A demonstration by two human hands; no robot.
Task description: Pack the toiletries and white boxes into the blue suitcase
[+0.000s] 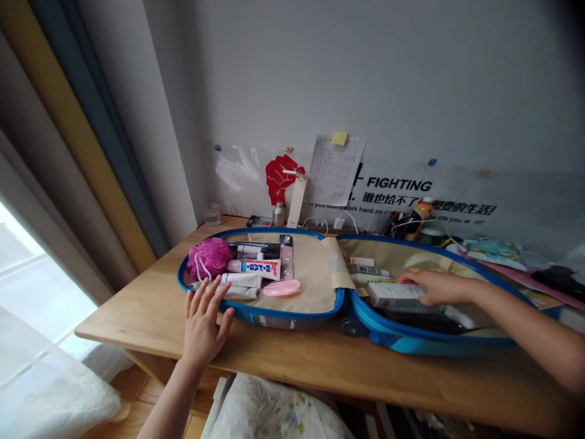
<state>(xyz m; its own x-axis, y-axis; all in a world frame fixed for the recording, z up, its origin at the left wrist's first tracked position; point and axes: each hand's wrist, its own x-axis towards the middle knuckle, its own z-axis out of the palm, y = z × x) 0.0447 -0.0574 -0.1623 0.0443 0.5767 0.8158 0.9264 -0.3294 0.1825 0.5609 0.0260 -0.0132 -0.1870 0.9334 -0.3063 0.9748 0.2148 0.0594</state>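
A blue suitcase (pixel 315 312) lies spread on the wooden table, both halves facing up. My left hand (pixel 205 320) is open, its spread fingers over the front rim of the left half, by a white tube (pixel 241 280). In that half are a purple bath puff (pixel 211 256), a toothpaste tube (pixel 256 268), a pink oval case (pixel 282 288) and dark slim items. Over the right half, my right hand (pixel 425 286) has its fingers closed on a small white box (pixel 395 294). More tubes (pixel 368 270) lie behind the box, and a dark item partly shows below it.
Behind the suitcase stand a small metal bottle (pixel 278 214), a white upright lamp (pixel 297 201) and an orange-capped bottle (pixel 419 216). Plastic packets (pixel 496 251) lie at the back right. Curtains (pixel 77 122) hang at left; a floral cushion (pixel 278 408) sits below the table's front edge.
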